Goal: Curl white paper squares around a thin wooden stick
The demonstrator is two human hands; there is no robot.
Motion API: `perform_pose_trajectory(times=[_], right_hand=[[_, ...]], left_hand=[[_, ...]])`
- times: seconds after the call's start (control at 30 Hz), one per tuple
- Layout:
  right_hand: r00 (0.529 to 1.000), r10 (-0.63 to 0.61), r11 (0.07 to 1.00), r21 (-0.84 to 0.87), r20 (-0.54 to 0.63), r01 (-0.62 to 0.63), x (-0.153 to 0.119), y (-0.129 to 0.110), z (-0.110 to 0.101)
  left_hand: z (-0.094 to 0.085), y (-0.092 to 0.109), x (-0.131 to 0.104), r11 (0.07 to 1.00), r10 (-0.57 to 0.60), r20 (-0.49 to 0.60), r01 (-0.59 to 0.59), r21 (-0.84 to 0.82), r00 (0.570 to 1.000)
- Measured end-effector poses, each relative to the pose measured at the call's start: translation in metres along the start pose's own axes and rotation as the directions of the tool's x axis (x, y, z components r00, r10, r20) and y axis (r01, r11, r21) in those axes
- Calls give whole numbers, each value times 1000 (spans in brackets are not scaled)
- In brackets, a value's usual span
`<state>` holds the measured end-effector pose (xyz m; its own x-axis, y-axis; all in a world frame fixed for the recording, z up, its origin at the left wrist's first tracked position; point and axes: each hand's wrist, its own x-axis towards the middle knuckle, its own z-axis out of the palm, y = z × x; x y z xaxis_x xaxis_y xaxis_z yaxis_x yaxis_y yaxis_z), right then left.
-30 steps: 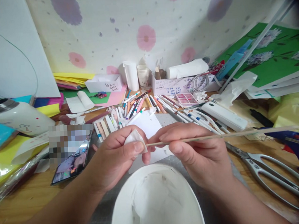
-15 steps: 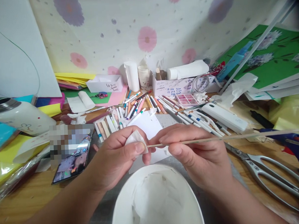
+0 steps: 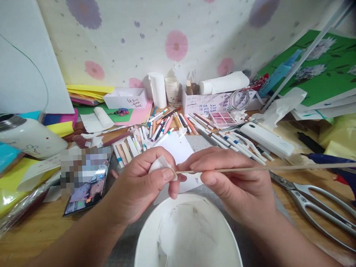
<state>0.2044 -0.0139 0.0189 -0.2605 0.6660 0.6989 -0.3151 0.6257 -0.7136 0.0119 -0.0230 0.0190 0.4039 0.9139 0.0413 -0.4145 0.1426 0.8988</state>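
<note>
My left hand [image 3: 144,182] pinches a small folded piece of white tissue [image 3: 161,164] between thumb and forefinger, at the left end of a thin wooden stick [image 3: 297,167]. Whether the tissue wraps fully round the tip is hidden by the thumb. My right hand [image 3: 233,178] holds the stick between its thumb and straight fingers, close to the left hand. The stick runs level out to the right edge of the view. Below both hands stands a white tub [image 3: 138,245] with crumpled white scraps inside.
Scissors [image 3: 305,200] and a blue glue gun [image 3: 338,166] lie at the right. A phone [image 3: 91,184] and a white bottle [image 3: 27,138] are on the left. Several markers [image 3: 165,124] spread behind the hands, before paper cups [image 3: 172,90] and a white box [image 3: 125,98].
The stick's right end has dropped slightly and come level, now reaching the view's edge. Both hands keep their hold, and the left still pinches the tissue.
</note>
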Motion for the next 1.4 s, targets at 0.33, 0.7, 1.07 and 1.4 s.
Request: perform_pose_trajectory(times=[0.33, 0.7, 1.07, 1.4], right_hand=[[996, -34, 999, -2, -77, 34, -3, 4, -3], [999, -31, 999, -46, -45, 29, -3, 2, -2], [997, -77, 994, -80, 11, 77, 1, -1, 1], [999, -35, 996, -82, -6, 35, 1, -1, 2]], left_hand=[[0, 2, 0, 998, -43, 1, 43, -42, 999], [0, 2, 2, 997, -19, 2, 19, -74, 1000], [-2, 0, 3, 993, -36, 0, 36, -108, 999], [-1, 0, 2, 998, -15, -62, 12, -54, 998]])
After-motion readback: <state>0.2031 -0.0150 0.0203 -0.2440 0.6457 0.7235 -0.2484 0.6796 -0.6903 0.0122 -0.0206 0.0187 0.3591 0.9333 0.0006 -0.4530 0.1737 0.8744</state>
